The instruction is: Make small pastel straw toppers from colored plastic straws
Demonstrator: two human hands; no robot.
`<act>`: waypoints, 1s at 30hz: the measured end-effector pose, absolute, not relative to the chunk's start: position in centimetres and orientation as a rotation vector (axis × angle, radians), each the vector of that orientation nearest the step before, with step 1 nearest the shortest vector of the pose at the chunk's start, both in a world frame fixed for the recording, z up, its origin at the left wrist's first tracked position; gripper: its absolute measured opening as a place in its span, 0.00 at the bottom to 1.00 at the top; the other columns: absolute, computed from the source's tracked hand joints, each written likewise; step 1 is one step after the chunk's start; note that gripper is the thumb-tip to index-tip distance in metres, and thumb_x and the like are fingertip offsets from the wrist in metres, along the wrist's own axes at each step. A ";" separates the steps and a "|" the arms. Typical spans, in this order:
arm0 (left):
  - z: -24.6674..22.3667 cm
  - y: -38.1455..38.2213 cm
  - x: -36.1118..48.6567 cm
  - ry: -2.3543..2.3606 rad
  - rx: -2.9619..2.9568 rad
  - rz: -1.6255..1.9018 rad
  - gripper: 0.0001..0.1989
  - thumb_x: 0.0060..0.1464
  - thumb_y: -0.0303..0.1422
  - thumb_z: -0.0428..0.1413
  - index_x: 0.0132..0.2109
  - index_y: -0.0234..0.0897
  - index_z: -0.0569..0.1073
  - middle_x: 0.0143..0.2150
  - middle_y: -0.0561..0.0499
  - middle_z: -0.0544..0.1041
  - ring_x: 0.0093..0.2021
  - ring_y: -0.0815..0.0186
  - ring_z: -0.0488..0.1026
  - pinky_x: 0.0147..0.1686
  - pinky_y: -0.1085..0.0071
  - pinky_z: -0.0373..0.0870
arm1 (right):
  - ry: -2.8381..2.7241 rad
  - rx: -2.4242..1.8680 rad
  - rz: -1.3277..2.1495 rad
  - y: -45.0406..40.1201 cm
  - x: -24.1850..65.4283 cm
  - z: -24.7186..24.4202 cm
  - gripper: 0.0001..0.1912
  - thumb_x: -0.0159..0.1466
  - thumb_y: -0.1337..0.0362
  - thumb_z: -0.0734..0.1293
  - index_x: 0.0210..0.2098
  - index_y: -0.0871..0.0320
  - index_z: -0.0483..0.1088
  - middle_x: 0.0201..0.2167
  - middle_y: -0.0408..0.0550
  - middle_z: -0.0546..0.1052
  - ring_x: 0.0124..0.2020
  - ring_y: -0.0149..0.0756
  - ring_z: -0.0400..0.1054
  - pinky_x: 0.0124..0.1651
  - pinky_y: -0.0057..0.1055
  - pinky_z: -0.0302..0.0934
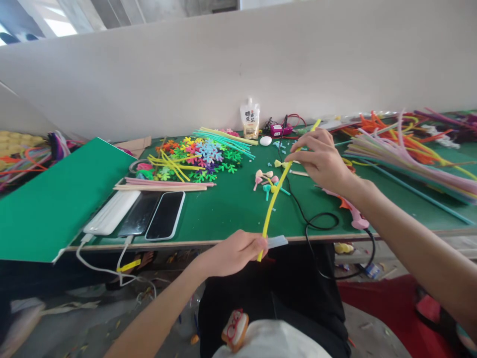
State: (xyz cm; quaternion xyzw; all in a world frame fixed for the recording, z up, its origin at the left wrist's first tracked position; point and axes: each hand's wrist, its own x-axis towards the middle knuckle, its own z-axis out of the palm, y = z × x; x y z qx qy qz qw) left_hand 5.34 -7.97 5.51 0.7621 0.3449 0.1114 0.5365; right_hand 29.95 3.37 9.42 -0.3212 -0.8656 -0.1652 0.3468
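Note:
A yellow pipe cleaner (275,199) runs slantwise between my two hands, slightly bowed. My left hand (238,252) pinches its lower end at the table's front edge, and a pale translucent strip (278,241) sticks out beside the fingers. My right hand (316,158) grips it higher up, with a short yellow tip rising beyond the fingers. Behind the pipe cleaner lie several small pink, cream, teal and yellow pieces with stems (266,180). A pink glue gun (358,219) rests under my right forearm.
Colourful snowflake-shaped pieces (208,151) are heaped at centre left. Phones (166,215) and a white power bank (112,213) lie near the front edge, beside a green board (63,194). Pipe cleaner bundles (417,159) spread rightward. A black cable (298,199) loops across the table.

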 end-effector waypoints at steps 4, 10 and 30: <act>5.3 -8.0 5.5 0.789 1.822 0.289 0.23 0.60 0.46 0.36 0.26 0.34 0.60 0.22 0.57 0.57 0.23 0.74 0.53 0.25 0.75 0.51 | -2.245 -0.809 -0.387 2.8 28.7 9.0 0.14 0.61 0.72 0.57 0.32 0.54 0.73 0.33 0.48 0.73 0.41 0.39 0.60 0.48 0.45 0.54; 5.8 -7.9 5.7 0.754 1.780 0.364 0.23 0.60 0.46 0.38 0.25 0.34 0.59 0.22 0.57 0.57 0.23 0.75 0.53 0.24 0.76 0.51 | -2.430 -0.601 -0.333 -0.6 25.3 8.4 0.13 0.62 0.70 0.58 0.41 0.54 0.71 0.42 0.50 0.72 0.48 0.38 0.60 0.57 0.48 0.47; 7.1 -7.9 5.4 0.882 1.799 0.348 0.19 0.60 0.42 0.39 0.30 0.33 0.64 0.25 0.55 0.62 0.26 0.73 0.58 0.27 0.75 0.55 | -2.478 -0.420 -0.290 -1.5 23.8 7.3 0.19 0.63 0.74 0.53 0.38 0.55 0.72 0.35 0.48 0.71 0.44 0.34 0.61 0.55 0.46 0.51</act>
